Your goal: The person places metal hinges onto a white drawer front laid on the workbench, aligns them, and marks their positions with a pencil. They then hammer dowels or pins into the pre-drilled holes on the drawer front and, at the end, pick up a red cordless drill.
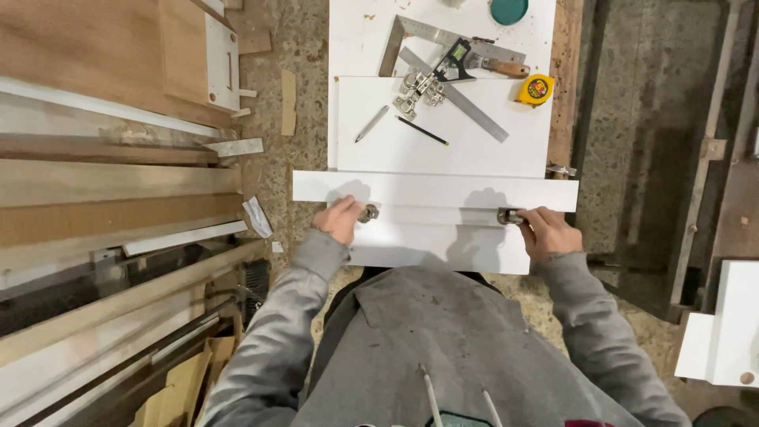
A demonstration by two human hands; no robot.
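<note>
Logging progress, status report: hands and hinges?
Left hand on left metal hinge. Right hand on right metal hinge. Both on narrow white panel. Nothing blocking.

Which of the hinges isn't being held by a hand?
The loose cluster of metal hinges lying on the upper white panel, beside the combination square; the other two sit under the left hand and right hand.

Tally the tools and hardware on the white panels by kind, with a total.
Metal squares: 2
Tape measure: 1
Pencil: 1
Pen: 1
Loose hinges: 2, a rough count since they overlap
Hinges at the hands: 2
Total: 9
</note>
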